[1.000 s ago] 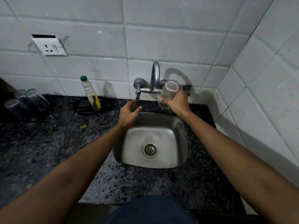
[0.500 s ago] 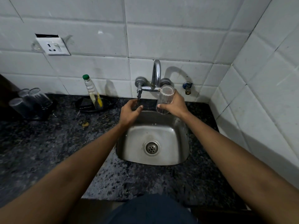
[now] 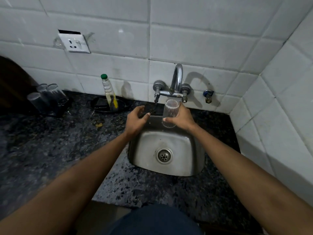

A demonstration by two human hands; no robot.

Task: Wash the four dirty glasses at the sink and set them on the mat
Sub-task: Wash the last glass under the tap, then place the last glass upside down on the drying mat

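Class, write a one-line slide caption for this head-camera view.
Right hand holds a clear ribbed glass over the small steel sink; left hand open below the tap.

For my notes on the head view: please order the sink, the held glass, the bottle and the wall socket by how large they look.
1. sink
2. bottle and glass, which look alike; the glass is nearer the camera, so I do not rank them
3. wall socket
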